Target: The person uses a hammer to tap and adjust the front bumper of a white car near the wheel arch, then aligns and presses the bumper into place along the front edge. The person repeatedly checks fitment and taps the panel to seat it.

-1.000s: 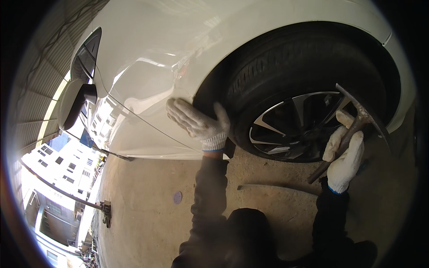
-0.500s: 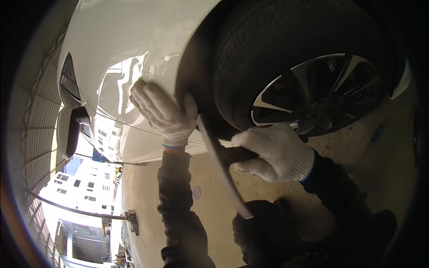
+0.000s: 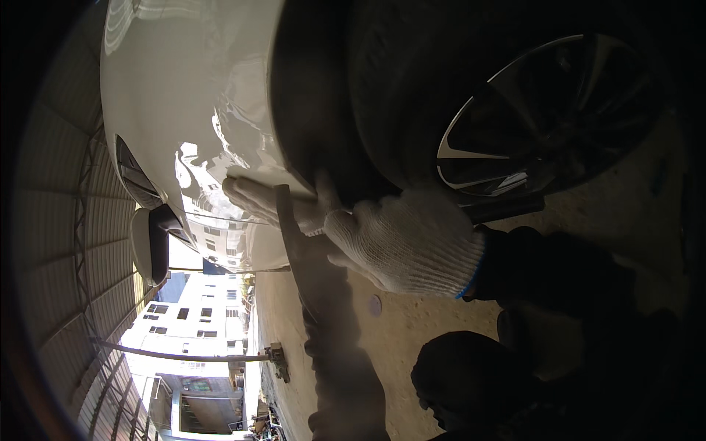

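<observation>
Ribbed metal roof (image 3: 114, 187) curving along left side, steel truss (image 3: 79, 228) running across it. White building (image 3: 169, 343) standing outside in bright daylight, dark windows (image 3: 182, 313) dotting its wall. Tan floor (image 3: 404, 316) lying shadowed toward right.

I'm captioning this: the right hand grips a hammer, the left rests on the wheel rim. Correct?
No: the head view shows the left hand resting on the white fender, not the wheel rim. The right hand does grip a hammer.
</observation>
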Tool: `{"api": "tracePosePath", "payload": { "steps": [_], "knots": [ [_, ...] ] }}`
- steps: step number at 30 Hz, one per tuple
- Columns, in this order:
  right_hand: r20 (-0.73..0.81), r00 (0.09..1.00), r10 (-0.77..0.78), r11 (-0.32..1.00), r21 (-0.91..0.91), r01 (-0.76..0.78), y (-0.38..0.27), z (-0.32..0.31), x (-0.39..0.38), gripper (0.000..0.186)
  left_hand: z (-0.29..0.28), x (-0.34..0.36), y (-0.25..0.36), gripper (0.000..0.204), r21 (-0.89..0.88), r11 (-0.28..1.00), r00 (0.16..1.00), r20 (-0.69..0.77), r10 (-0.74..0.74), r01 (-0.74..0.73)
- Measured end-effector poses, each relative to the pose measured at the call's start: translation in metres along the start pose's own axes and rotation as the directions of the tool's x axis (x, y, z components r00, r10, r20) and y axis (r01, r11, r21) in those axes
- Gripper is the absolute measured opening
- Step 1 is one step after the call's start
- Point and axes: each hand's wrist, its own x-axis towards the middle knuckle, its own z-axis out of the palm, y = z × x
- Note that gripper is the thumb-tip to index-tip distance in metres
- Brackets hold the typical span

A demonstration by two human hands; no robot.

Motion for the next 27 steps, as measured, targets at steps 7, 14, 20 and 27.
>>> {"api": "tracePosePath", "payload": {
  "steps": [7, 14, 20, 27],
  "knots": [
    [0.018, 0.997, -0.079, 0.995, 0.065, 0.077, -0.015, -0.008, -0.005, 0.041, 0.004, 0.047, 0.002, 0.101, 0.214, 0.853, 0.815, -0.257, 0.520, -0.477],
    [0.517, 0.728, 0.451, 0.684, 0.324, -0.654, -0.034, -0.001, -0.002, 0.053, 0.018, 0.036, 0.007, 0.099, 0.217, 0.888, 0.852, -0.262, 0.452, -0.405],
    [0.220, 0.948, 0.232, 0.946, 0.174, -0.272, -0.038, -0.011, 0.003, 0.052, -0.003, 0.027, 0.036, 0.090, 0.285, 0.931, 0.921, -0.244, 0.302, -0.230],
    [0.477, 0.858, 0.190, 0.639, 0.604, -0.477, 0.013, -0.002, 0.009, 0.058, 0.016, 0.040, 0.002, 0.090, 0.303, 0.776, 0.721, -0.292, 0.628, -0.553]
  ]
}}
